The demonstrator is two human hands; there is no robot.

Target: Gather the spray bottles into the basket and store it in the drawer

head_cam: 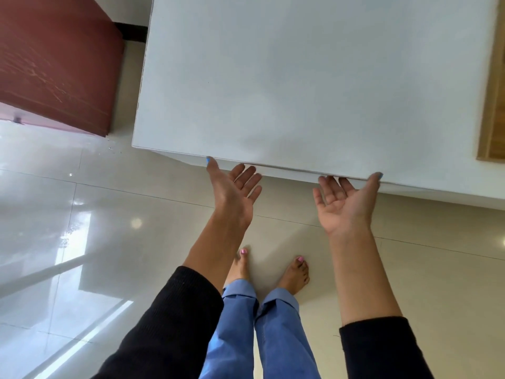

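Down low: bare feet [295, 273] on tiled floor [82, 214], blue trousers [273, 337], black sleeves [175, 324]. Left hand [233, 187] and right hand [345, 203] both palm-up, fingers spread, not gripping; fingertips tucked under near edge of white cabinet [300, 77], thumbs on its top edge. Drawer front hidden under top, can't tell whether closed. Bottles, basket out of sight. Red-brown cabinet [54, 58] far left, wood panel [492, 99] far right.
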